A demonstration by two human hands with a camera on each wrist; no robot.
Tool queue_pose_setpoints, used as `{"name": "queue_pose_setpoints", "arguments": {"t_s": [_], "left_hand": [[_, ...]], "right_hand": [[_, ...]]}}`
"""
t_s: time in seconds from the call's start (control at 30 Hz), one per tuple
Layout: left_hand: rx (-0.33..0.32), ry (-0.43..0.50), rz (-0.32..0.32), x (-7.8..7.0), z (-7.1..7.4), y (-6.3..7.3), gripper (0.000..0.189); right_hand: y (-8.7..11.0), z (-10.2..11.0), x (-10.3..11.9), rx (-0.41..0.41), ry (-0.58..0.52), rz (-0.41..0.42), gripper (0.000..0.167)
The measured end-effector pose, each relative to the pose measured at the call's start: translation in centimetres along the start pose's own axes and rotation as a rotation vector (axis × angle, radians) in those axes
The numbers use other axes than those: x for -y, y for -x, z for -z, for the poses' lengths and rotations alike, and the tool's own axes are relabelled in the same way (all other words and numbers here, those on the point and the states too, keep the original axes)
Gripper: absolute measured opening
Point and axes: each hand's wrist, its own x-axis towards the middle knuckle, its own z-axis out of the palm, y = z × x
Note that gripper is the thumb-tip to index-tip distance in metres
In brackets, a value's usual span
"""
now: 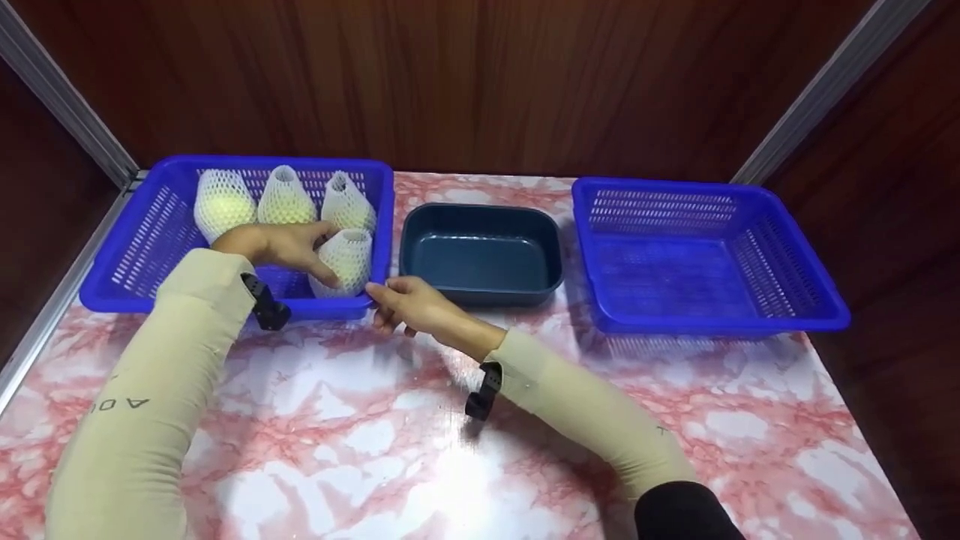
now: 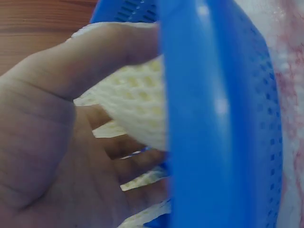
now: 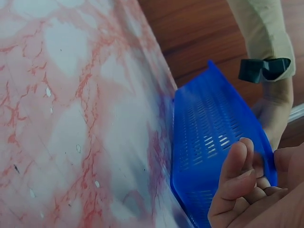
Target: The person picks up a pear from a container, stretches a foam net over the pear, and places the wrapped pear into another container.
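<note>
At the left stands a blue plastic basket (image 1: 120, 292) with slotted walls. Inside it are several pale yellow fruits in white foam nets, among them a back-left fruit (image 1: 225, 206) and a middle one (image 1: 286, 202). My left hand (image 1: 281, 246) reaches over the basket and grips the front-right netted fruit (image 1: 349, 262); the left wrist view shows the thumb on one side of the netted fruit (image 2: 137, 95) and the fingers on the other. At the basket's front-right corner my right hand (image 1: 420, 306) pinches the rim between thumb and fingers. The fruit's exact kind is hidden by the netting.
A dark teal rectangular tub (image 1: 480, 292) stands just right of the fruit basket. Farther right is a second blue basket (image 1: 712, 322) with nothing in it. Wooden panels (image 1: 480, 82) close off the back and sides of the marbled red-and-white table (image 1: 360, 450).
</note>
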Motion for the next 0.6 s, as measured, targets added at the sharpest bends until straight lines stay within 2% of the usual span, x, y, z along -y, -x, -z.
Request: {"name": "queue_pose_setpoints", "arguments": {"t_s": [0.1,0.17,0.23,0.3,0.4,0.53,0.6], "left_hand": [[0.073,0.026,0.033,-0.2,1.0,0.7,0.093],[0.100,0.049,0.057,-0.3,1.8,1.2,0.087],[0.098,0.055,0.076,-0.5,2.7,1.7,0.080],[0.066,0.035,0.093,-0.7,3.7,2.3,0.076],[-0.041,-0.019,0.100,-1.3,5.3,3.2,0.070],[-0.292,-0.080,0.074,-2.6,7.2,3.6,0.067],[-0.418,-0.087,0.058,-3.6,7.9,3.4,0.069]], "right_hand": [[0.2,0.7,0.4,0.012,0.050,-0.023,0.049],[0.5,1.5,0.9,0.009,0.095,-0.043,0.053],[0.9,2.6,1.6,-0.004,0.106,-0.064,0.056],[1.3,4.1,2.6,-0.033,0.127,-0.063,0.055],[1.7,6.7,4.5,-0.110,0.161,-0.020,0.049],[2.3,10.9,7.4,-0.243,0.294,0.064,0.035],[2.6,13.2,8.7,-0.325,0.408,0.100,0.033]]}}
